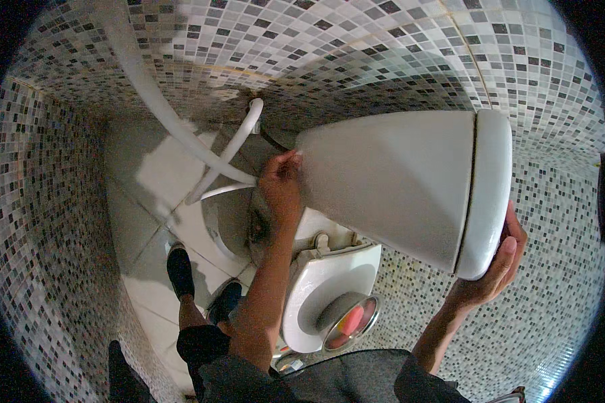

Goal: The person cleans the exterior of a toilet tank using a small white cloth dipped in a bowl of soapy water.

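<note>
A white ceramic toilet cistern, its lid on, stands against the tiled wall above the toilet. My right hand grips the lid's edge at the near right corner, thumb on this side and fingers partly hidden behind. My left hand is at the cistern's lower left edge, fingers curled beside a white hose and a dark thin hose; whether it holds anything is hidden. Below, the closed white toilet seat lid carries a round metal bowl with a pink and yellow thing inside.
A white curved pipe comes from a wall fitting behind the left hand. Mosaic-tiled walls close in on several sides. Dark shoes stand on the tiled floor. Small items lie near the bowl.
</note>
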A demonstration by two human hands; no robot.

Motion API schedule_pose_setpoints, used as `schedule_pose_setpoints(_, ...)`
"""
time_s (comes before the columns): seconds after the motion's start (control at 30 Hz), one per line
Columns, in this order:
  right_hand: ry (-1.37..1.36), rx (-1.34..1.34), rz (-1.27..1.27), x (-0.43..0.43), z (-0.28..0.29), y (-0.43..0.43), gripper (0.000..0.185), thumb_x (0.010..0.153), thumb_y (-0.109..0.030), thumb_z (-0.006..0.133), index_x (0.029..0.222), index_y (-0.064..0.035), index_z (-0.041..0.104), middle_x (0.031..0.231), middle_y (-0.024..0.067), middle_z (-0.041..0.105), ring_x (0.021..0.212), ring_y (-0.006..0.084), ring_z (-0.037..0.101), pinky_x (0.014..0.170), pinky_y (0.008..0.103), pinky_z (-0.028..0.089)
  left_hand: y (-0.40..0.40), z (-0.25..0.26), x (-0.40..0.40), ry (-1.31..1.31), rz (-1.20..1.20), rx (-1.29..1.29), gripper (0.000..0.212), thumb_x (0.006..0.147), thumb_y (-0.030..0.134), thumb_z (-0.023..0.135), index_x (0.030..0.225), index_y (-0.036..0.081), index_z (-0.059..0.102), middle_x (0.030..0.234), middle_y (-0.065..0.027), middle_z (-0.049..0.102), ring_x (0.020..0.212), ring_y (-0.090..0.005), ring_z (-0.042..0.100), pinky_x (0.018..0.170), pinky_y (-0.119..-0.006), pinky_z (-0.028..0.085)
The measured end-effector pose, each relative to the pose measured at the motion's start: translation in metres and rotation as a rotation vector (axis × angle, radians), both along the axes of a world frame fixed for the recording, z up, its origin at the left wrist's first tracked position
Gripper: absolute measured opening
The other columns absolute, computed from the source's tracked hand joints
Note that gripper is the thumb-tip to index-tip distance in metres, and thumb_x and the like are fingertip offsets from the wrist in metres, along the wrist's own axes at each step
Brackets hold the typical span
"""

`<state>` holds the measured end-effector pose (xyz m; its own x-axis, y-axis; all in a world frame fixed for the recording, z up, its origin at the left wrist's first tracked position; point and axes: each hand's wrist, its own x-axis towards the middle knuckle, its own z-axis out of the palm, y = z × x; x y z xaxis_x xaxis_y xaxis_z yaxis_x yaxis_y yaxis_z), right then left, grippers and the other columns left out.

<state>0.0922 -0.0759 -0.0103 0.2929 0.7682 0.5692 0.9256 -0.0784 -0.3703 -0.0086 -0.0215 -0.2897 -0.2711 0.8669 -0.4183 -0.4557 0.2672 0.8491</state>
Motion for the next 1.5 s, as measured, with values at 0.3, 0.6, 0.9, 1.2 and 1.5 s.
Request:
schedule_pose_setpoints(0.3,-0.053,-0.007,-0.061,0.001,0.002,-0.001,0.061,0.099,-0.042,0.034,0.121,0.0105,0.056,0.117,0.0208,0.060,0.103,0.0250,0.057,0.094,0.0374,0.043,-0.027,0.037,0.008,0.112,0.038,0.088,0.012,0.089,0.011,0.068,0.096,0.001,0.068,0.090,-0.0078,0.069,0.077,-0.0149,0.062,0.071,-0.029,0.050)
schedule_pose_setpoints(0.6,-0.018,-0.036,-0.040,0.003,0.000,-0.001,0.057,0.100,-0.040,0.036,0.122,0.0099,0.055,0.119,0.0208,0.059,0.108,0.0259,0.057,0.097,0.0384,0.042,-0.044,-0.018,0.010,0.110,0.030,-0.104,0.011,0.087,0.007,0.067,0.095,0.001,0.069,0.088,-0.0093,0.070,0.081,-0.0167,0.065,0.072,-0.031,0.051)
schedule_pose_setpoints(0.9,-0.004,-0.019,-0.061,-0.001,0.000,0.001,0.055,0.100,-0.036,0.034,0.121,0.0089,0.056,0.114,0.0186,0.062,0.100,0.0228,0.059,0.091,0.0358,0.044,0.007,-0.022,0.001,-0.006,0.021,-0.033,0.008,0.088,0.005,0.066,0.094,0.000,0.069,0.087,-0.0079,0.070,0.080,-0.0140,0.064,0.074,-0.029,0.052)
schedule_pose_setpoints(1.2,-0.066,-0.011,-0.090,0.002,0.004,-0.002,0.056,0.100,-0.036,0.033,0.121,0.0101,0.057,0.117,0.0204,0.061,0.104,0.0256,0.058,0.094,0.0379,0.043,0.010,-0.012,0.002,0.115,-0.113,-0.120,0.013,0.087,0.007,0.066,0.098,0.000,0.069,0.085,-0.0077,0.070,0.079,-0.0143,0.065,0.075,-0.028,0.052)
schedule_pose_setpoints(1.5,-0.113,-0.018,-0.089,0.002,0.004,-0.002,0.058,0.099,-0.038,0.031,0.121,0.0094,0.056,0.119,0.0209,0.060,0.105,0.0259,0.058,0.094,0.0390,0.044,-0.022,-0.047,0.023,-0.156,0.046,-0.059,0.015,0.088,0.010,0.066,0.098,0.000,0.069,0.084,-0.0106,0.071,0.079,-0.0161,0.065,0.077,-0.030,0.050)
